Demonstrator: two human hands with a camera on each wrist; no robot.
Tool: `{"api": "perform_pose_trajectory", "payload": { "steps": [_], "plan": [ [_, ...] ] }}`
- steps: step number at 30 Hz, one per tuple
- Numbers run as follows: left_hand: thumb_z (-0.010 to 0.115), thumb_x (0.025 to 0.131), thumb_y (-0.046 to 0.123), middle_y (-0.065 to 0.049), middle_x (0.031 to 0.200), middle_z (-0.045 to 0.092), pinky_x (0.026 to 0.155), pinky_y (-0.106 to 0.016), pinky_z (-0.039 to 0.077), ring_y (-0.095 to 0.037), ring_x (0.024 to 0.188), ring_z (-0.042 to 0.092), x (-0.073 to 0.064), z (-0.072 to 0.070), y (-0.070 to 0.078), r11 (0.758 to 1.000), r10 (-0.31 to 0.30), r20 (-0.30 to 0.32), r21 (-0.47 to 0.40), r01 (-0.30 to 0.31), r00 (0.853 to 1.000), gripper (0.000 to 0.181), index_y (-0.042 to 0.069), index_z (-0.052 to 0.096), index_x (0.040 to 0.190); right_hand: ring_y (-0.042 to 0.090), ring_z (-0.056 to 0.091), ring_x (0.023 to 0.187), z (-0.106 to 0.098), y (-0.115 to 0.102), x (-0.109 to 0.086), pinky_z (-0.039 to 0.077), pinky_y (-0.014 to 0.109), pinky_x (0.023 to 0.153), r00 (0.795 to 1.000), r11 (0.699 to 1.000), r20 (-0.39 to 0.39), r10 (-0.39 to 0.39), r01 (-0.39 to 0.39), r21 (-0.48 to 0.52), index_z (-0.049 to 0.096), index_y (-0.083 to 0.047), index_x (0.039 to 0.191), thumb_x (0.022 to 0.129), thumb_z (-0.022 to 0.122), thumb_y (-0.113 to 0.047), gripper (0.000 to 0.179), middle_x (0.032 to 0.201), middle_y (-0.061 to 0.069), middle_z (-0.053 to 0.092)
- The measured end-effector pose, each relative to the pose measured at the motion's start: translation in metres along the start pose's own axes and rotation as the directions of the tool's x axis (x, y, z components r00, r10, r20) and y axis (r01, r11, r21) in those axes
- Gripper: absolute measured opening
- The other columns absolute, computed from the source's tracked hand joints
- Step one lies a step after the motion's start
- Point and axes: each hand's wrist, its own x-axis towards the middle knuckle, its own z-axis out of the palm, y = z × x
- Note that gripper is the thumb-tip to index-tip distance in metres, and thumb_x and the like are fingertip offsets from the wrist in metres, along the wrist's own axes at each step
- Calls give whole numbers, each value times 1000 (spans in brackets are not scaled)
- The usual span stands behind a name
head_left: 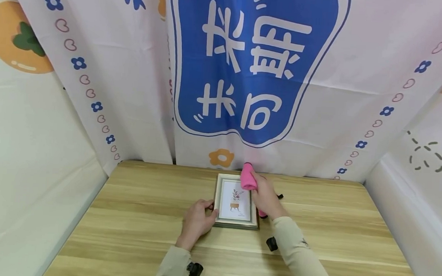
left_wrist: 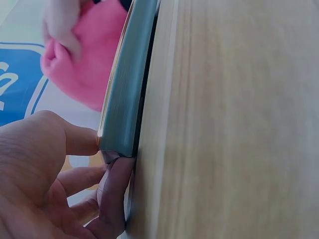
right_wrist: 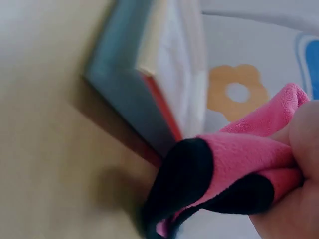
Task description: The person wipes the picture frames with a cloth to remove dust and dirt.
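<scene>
A picture frame with a pale metallic border and a plant print lies face up near the table's back edge. My left hand grips its left side, thumb at the face edge and a finger at the underside in the left wrist view. In my right hand is a bunched pink cloth with black edging, held over the frame's upper right corner. Part of the cloth hangs beside the frame's right side, and its black border shows close up in the right wrist view.
The wood-grain table ends at a hanging white curtain with a blue printed panel. White side walls flank it. A black wrist device sits at the left sleeve, another beside the right sleeve.
</scene>
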Motion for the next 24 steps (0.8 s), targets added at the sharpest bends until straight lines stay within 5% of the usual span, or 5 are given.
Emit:
{"api": "perform_pose_trajectory", "payload": {
  "steps": [6, 11, 14, 24],
  "plan": [
    [75, 98, 34, -9, 125, 73, 99, -55, 52, -36, 120, 68, 1, 1, 1, 1000, -15, 10, -7, 15, 1000, 46, 12, 72, 138, 31, 69, 115, 23, -4, -3, 59, 48, 101, 993, 994, 108, 52, -42, -97, 54, 6, 142, 97, 57, 10, 46, 128, 22, 69],
    [76, 97, 33, -10, 125, 73, 99, -56, 52, -37, 119, 69, 0, 1, 3, 1000, -12, 4, -3, 12, 1000, 46, 11, 73, 137, 24, 66, 87, 31, -15, 1, 59, 43, 80, 985, 984, 165, 59, -30, -174, 59, 0, 112, 97, 58, 8, 17, 98, 11, 66],
    [76, 97, 33, -11, 126, 73, 100, -57, 52, -38, 119, 69, -1, 1, 5, 1000, 3, 9, -5, -3, 1000, 46, 10, 73, 136, 22, 61, 75, 34, -21, 4, 56, 41, 71, 982, 979, 171, 79, -44, -197, 56, -5, 97, 94, 59, 9, 15, 87, 7, 60],
    [76, 96, 29, -9, 119, 74, 97, -55, 54, -34, 115, 70, -1, -2, 3, 1000, 14, -1, -13, -14, 1000, 44, 7, 74, 134, 21, 58, 66, 41, -30, 14, 50, 36, 63, 963, 985, 239, 128, -94, -147, 58, -2, 110, 93, 60, 5, 19, 78, 8, 58]
  ]
}}
